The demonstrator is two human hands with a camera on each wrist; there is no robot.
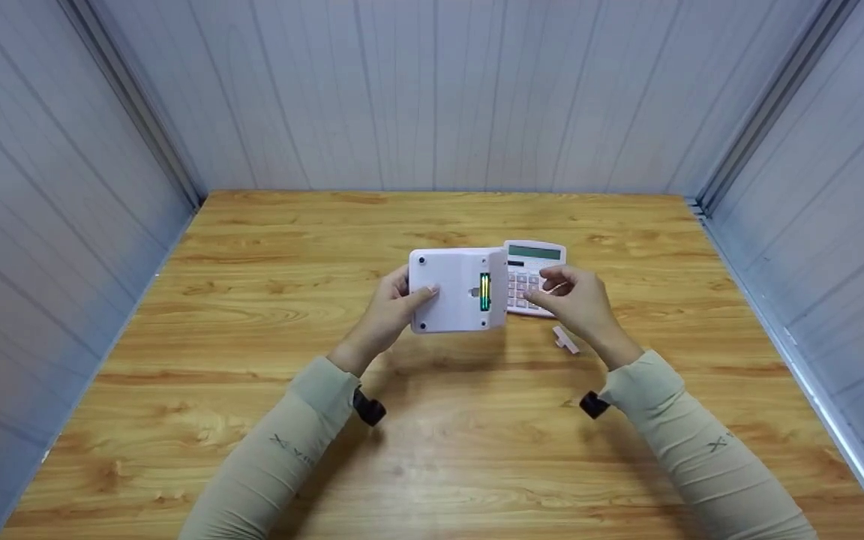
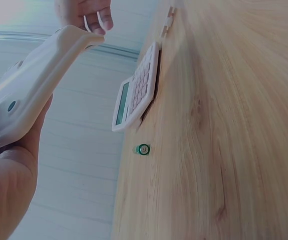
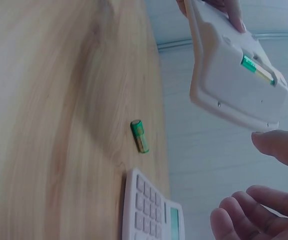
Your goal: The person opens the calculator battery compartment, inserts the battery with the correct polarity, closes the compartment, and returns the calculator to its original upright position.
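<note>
My left hand (image 1: 385, 313) grips a white calculator (image 1: 451, 292) by its left edge, back side toward me and thumb on the back. Its battery compartment is uncovered, and a green-and-gold battery (image 1: 485, 292) lies inside. Just right of it my right hand (image 1: 580, 304) hovers above a second calculator; the right wrist view shows its thumb and fingers apart with nothing between them. That second white calculator (image 1: 535, 253) lies face up on the table, partly hidden behind the held one and the hand. Below the right hand is a small pale battery cover (image 1: 565, 340).
A loose green battery (image 3: 139, 136) lies on the wooden table (image 1: 267, 262) near the second calculator; the held calculator hides it in the head view. Pale panel walls (image 1: 417, 97) enclose the table at the back and both sides.
</note>
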